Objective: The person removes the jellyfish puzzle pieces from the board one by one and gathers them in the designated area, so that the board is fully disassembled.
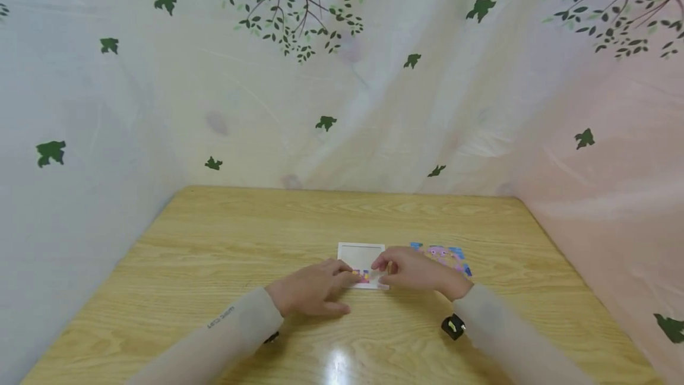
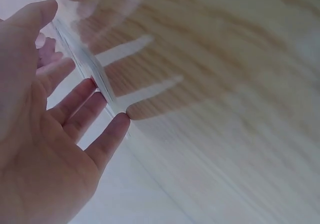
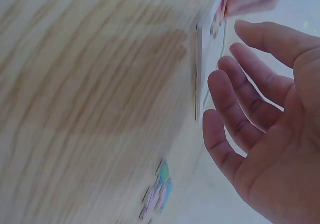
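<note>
A white puzzle frame [image 1: 359, 253] lies flat on the table, with a few colourful puzzle pieces [image 1: 365, 276] along its near edge. My left hand [image 1: 316, 289] reaches over its near left corner, fingers extended and fingertips at the pieces. In the left wrist view, straight fingers [image 2: 111, 134] rest along the frame's edge. From the right, my right hand [image 1: 414, 270] hovers by the frame's right side. Its fingers [image 3: 225, 97] are loosely bent, with nothing between them in the right wrist view.
More puzzle pieces in pink, blue and orange [image 1: 442, 252] lie right of the frame, partly behind my right hand. The wooden table [image 1: 224, 224] meets a leaf-printed cloth [image 1: 256, 129] at the back and sides.
</note>
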`<state>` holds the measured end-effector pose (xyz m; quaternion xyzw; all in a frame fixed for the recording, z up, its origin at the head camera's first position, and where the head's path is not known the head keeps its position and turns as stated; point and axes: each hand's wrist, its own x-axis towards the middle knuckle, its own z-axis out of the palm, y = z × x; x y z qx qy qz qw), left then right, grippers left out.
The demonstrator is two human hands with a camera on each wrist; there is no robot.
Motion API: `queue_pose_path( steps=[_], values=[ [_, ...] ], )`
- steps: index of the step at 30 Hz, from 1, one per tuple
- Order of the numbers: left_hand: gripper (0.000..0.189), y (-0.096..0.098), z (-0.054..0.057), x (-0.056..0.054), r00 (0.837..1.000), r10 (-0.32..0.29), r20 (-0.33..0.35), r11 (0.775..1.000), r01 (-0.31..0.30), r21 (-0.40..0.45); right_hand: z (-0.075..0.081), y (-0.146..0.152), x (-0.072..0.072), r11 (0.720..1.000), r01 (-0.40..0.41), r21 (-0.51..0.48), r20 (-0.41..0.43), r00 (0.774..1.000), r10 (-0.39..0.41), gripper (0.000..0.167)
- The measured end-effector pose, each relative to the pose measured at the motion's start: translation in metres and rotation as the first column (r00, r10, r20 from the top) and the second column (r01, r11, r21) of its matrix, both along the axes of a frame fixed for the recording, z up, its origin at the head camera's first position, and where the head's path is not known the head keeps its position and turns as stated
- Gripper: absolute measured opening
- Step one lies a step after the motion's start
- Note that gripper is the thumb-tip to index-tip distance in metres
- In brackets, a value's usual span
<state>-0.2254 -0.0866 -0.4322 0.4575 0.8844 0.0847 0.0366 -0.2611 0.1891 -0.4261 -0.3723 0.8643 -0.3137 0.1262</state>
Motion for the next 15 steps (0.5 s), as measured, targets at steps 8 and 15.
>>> queue_pose_path(
  steps=[8,15],
  values=[
    [0.059,-0.007,0.000,-0.004,0.999,-0.012,0.049,1.000,0.013,-0.013,-0.008,-0.024,0.001,0.999,0.021,0.031,-0.058,0.998,-0.020,0.030],
    [0.053,-0.013,0.000,-0.002,0.999,-0.037,0.010,0.999,0.037,-0.033,-0.007,-0.031,0.005,0.996,0.049,0.079,-0.103,0.994,-0.041,0.032]
  ],
)
